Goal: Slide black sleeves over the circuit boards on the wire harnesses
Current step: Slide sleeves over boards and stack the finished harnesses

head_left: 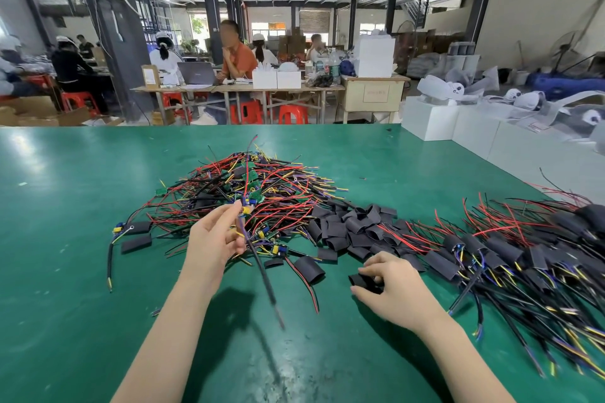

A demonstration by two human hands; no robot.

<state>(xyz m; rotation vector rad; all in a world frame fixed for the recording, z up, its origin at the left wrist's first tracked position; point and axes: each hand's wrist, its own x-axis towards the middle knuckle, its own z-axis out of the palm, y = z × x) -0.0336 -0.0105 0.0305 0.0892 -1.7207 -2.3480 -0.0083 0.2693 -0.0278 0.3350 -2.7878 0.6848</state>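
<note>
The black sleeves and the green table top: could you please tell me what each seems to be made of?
Black sleeves: apparently thin flexible plastic tubing, perhaps heat-shrink, with a matte finish; many lie flattened and creased, and the one in the right hand folds under its grip.
Green table top: probably a smooth rubber or vinyl mat, semi-gloss; it shows soft light reflections and scuff marks.

Single head-worn, wide-angle view, looking forward and down across a green bench (82, 239).

The camera sits close above the bench's near edge, so both forearms reach in from the bottom of the picture, the left hand (214, 235) and right hand (389, 288) close below the lens. The far edge crosses mid-picture, with a workshop behind it. Straight lines bow toward the edges. No second view exists.
</note>
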